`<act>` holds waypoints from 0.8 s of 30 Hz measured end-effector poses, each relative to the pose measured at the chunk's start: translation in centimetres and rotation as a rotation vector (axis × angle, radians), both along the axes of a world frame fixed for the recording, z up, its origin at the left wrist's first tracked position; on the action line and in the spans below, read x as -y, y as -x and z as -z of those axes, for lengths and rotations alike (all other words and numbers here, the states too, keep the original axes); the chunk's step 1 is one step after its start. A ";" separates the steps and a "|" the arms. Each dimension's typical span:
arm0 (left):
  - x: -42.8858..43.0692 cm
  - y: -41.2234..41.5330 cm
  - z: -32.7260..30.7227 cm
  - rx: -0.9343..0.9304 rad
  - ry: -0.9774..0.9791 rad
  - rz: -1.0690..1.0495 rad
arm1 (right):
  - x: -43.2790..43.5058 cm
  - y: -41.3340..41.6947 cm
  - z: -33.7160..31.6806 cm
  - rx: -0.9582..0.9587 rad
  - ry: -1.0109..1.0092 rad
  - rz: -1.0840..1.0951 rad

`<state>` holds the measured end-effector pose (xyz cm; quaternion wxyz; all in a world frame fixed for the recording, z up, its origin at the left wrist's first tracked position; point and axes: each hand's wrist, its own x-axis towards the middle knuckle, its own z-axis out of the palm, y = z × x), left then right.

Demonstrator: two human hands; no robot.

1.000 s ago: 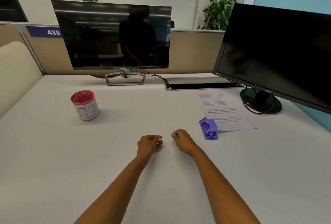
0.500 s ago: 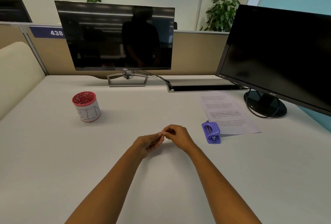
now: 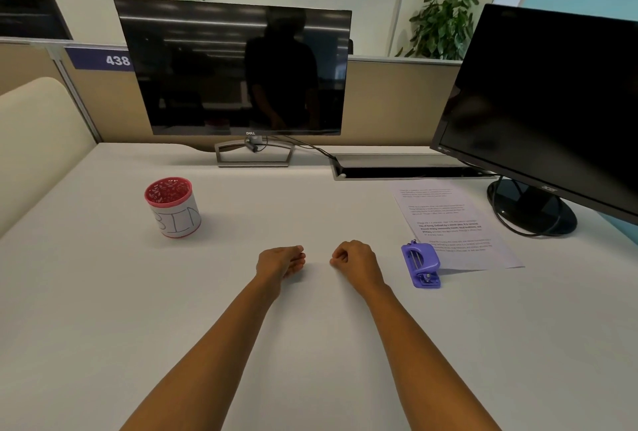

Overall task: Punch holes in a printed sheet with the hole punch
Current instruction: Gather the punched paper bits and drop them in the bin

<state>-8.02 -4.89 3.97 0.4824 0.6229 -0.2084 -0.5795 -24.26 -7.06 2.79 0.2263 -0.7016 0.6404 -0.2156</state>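
on the desk (image 3: 103, 292), left hand (image 3: 278, 260) and right hand (image 3: 357, 260) parted again, left fingers (image 3: 297, 261) loose, right fingers (image 3: 337, 258) clenched, nothing held

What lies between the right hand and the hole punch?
Nothing: only bare desk separates the right hand from the punch, as the head view shows.
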 end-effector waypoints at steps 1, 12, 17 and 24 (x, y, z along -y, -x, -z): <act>0.1 -0.1 0.0 0.011 0.003 -0.001 | 0.1 0.0 0.0 -0.012 0.002 -0.004; 0.3 -1.0 -0.2 0.164 0.067 -0.005 | 1.4 -1.4 -1.2 -0.314 -0.180 -0.121; 0.7 -2.1 -0.8 0.231 0.113 -0.027 | 1.3 -2.1 -1.3 -0.357 -0.230 -0.095; 1.2 -3.7 -1.6 0.268 0.153 -0.038 | 0.7 -0.2 -0.7 0.343 -0.166 0.097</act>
